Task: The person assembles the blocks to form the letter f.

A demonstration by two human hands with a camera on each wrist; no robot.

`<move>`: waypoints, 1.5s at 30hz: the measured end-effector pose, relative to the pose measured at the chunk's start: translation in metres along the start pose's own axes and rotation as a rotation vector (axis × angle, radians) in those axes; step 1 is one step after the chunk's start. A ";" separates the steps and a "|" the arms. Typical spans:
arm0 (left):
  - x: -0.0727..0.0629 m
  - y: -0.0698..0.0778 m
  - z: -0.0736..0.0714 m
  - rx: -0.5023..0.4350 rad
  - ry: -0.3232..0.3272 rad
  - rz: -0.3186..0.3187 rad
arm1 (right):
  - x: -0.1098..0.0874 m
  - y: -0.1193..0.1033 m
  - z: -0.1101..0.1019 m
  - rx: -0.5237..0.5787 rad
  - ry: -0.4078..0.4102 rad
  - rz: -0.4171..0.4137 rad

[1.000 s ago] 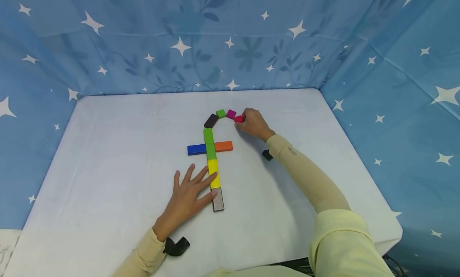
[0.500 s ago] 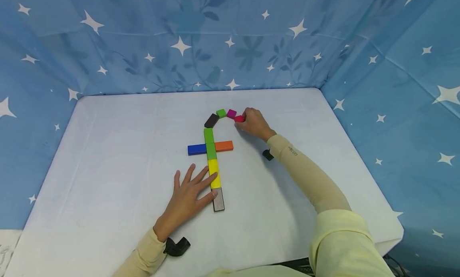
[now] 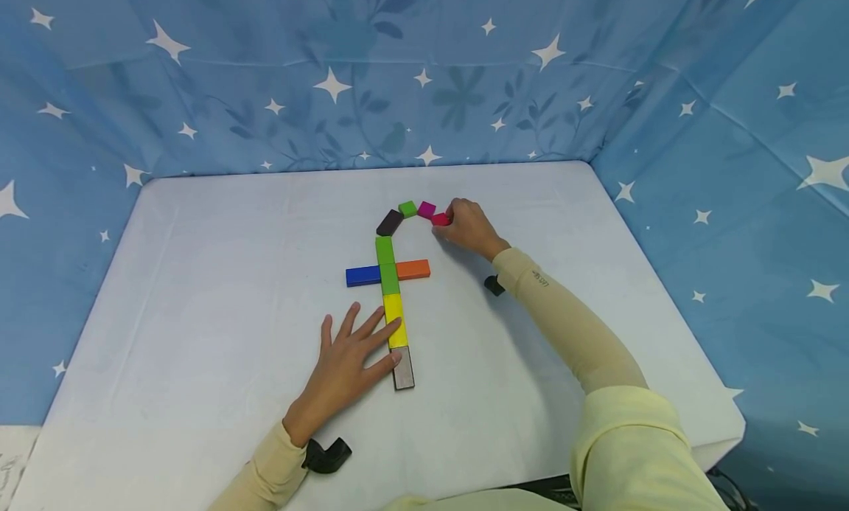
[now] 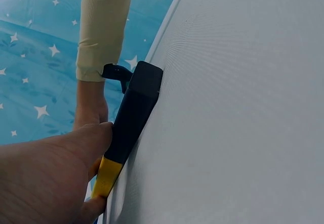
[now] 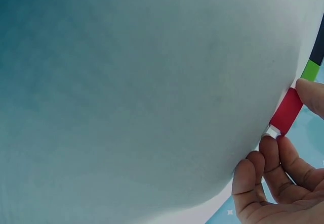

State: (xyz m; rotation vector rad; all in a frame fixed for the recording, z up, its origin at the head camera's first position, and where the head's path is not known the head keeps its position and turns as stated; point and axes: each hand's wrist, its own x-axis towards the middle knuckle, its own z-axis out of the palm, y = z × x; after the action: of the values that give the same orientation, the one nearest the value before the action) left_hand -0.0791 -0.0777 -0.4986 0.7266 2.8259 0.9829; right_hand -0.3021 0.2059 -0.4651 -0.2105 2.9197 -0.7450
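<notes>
On the white table, wooden-looking blocks form a cross whose top curves right like a hook. My right hand (image 3: 469, 227) pinches the small red block (image 3: 440, 220) at the hook's end; the right wrist view has thumb and fingers at its opposite ends. A magenta block (image 3: 427, 210), a small green block (image 3: 407, 209) and a black block (image 3: 390, 223) continue the curve. Fingers spread, my left hand (image 3: 341, 371) touches the yellow part (image 3: 394, 308) of the stem and the dark end block (image 3: 404, 377). Two green blocks (image 3: 386, 251) lie above, between the blue block (image 3: 362, 276) and the orange block (image 3: 413, 269).
A black bent piece (image 3: 327, 456) sits by the left wrist and another dark piece (image 3: 494, 285) by the right wrist. The white table (image 3: 199, 312) ends at a blue star-patterned curtain (image 3: 265, 76) behind and at the sides.
</notes>
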 end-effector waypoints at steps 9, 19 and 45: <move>0.000 -0.001 0.001 -0.002 0.002 0.003 | -0.001 0.001 0.002 0.009 0.005 0.014; 0.000 -0.002 0.000 -0.010 -0.003 0.005 | -0.004 0.012 -0.011 0.210 0.033 0.040; -0.001 -0.006 -0.005 -0.059 -0.014 -0.010 | -0.026 0.045 -0.025 0.350 0.073 0.037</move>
State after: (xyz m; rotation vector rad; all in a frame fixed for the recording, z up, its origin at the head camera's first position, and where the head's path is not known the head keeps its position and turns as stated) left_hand -0.0819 -0.0845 -0.4983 0.7098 2.7726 1.0506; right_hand -0.2850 0.2608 -0.4633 -0.0960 2.7866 -1.2596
